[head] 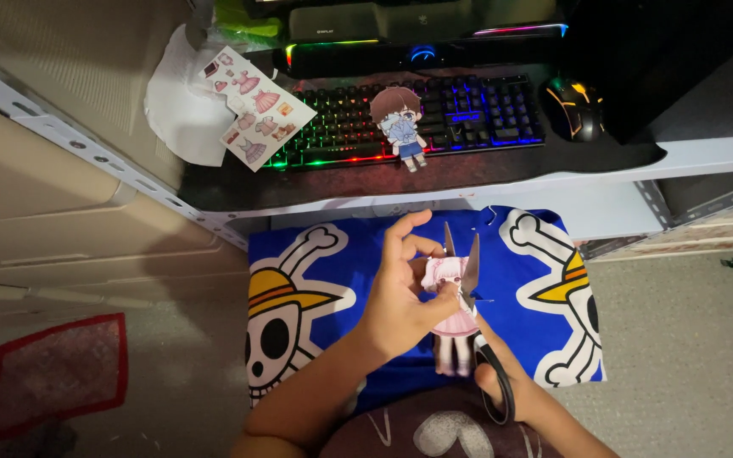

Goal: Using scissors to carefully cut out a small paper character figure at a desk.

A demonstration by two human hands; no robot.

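Scissors in the right hand, thin metal blades parted and pointing up, dark loop handles around the fingers. Left hand pinched shut on one small paper doll, flat and glossy, pink dress, pale legs hanging down; blades right against the doll's upper edge. Hands close together, both over a blue cloth printed with white skulls and crossbones in yellow straw hats, three skulls in view, soft and slightly rumpled, draped over the lap just below the desk's edge.

Up on the desk, dark and flat: one keyboard with rainbow-lit keys, one black mouse with orange glow, rounded. One second paper doll propped on the keyboard, brown hair, blue outfit, stiff card. One sheet of paper outfits, rectangular, tilted, printed with several small pink dresses, lying on a white scrap of paper with a curved cut edge. One red mat, coarse weave, on the floor to the left.
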